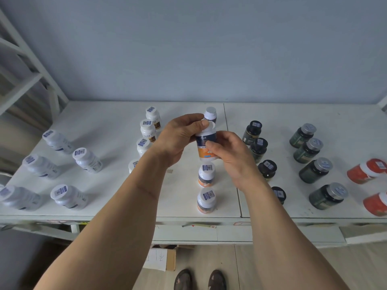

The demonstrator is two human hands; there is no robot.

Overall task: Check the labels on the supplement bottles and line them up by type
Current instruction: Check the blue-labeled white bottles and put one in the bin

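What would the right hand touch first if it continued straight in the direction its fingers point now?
The right hand points left across the held bottle, so beyond that bottle it would probably meet the left hand gripping the other side. Depth is hard to judge.

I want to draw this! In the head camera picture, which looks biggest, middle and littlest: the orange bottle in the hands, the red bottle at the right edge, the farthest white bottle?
1. Orange bottle, partly hidden by both hands.
2. Red bottle, partly cut off, so unsure against 1.
3. Farthest white bottle, which only looks little because it stands farther away.

Orange-labelled bottle (206,146) between both hands, cap perhaps white.
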